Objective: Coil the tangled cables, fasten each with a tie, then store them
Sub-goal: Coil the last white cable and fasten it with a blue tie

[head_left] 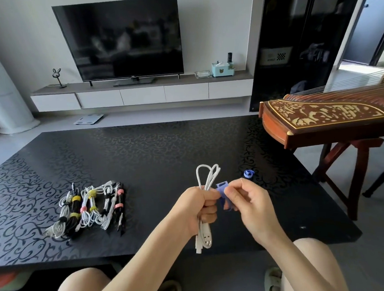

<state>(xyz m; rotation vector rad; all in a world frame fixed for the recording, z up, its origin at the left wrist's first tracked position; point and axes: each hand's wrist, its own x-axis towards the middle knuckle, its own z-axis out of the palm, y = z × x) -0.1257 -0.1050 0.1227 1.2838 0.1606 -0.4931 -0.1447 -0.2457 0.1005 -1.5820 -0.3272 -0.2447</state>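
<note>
Black table (141, 149) with a swirly pattern fills the middle of the room. Behind it a big dark TV (120, 39) stands on a long low shelf (141, 83). A wooden string instrument (330, 117) sits on a stand at the right.

Both arms reach forward over the near edge of the table. The left hand (197, 206) is closed in a fist around a folded white cable (208, 176). The fist is upright, with the thumb side on top. 2 loops of the cable stick up above the fist. The plugs hang down below it.

The right hand (249, 200) is just beside the left one, with its palm turned to the left. Its thumb and first finger pinch a purple tie (222, 187). The other fingers are loosely curled. The tie sits between the 2 hands, right against the left fingers, and its tail hangs down. I cannot tell if it goes around the cable.

1 more blue tie (248, 173), rolled up, lies on the table just behind the right hand.

Well off to the left, a row of cable bundles (91, 209) lies on the table. They are white and black, wrapped with yellow, pink and black ties.
</note>
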